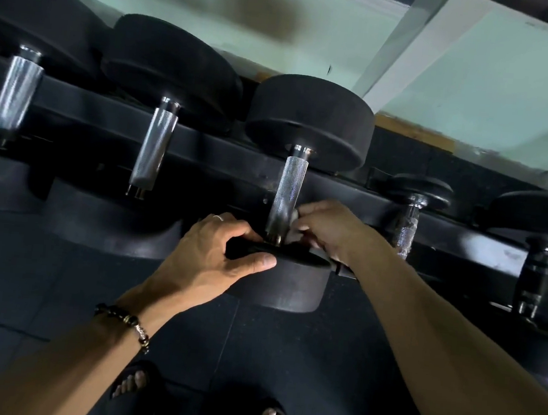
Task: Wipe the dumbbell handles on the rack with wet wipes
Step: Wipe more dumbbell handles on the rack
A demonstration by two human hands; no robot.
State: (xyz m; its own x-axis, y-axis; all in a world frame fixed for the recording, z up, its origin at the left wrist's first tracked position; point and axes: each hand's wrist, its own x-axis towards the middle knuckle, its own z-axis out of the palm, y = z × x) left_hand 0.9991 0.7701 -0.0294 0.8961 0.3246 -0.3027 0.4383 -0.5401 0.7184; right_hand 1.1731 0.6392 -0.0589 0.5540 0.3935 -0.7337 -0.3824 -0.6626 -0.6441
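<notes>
We see the left hand [214,255] curled over the near black head [292,282] of a dumbbell lying on the rack [229,166], thumb on its rim. The right hand [327,229] pinches what looks like a small pale wet wipe [295,216] against the lower end of that dumbbell's knurled steel handle [288,192], though the wipe is mostly hidden by the fingers. Other dumbbells [152,149] sit alongside on both sides.
</notes>
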